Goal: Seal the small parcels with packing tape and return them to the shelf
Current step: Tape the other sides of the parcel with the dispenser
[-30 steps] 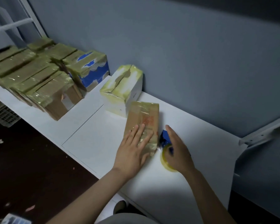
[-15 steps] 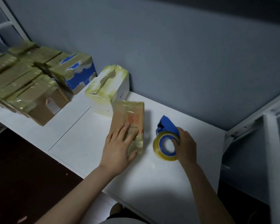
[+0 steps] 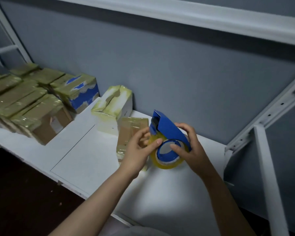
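Taped parcels [image 3: 29, 106] crowd the white shelf [image 3: 85, 155] at left, and the brown parcel [image 3: 129, 132] lies flat beside a white box [image 3: 112, 108]. The right hand [image 3: 191, 149] grips the blue tape dispenser [image 3: 167, 133], raised above the shelf. The left hand [image 3: 140, 149], which pressed the brown parcel half a second ago, now pinches the yellow tape roll [image 3: 162, 160].

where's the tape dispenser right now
In the head view the blue tape dispenser is right of centre, held up over the white shelf between the left hand and right hand, just right of the flat brown parcel.
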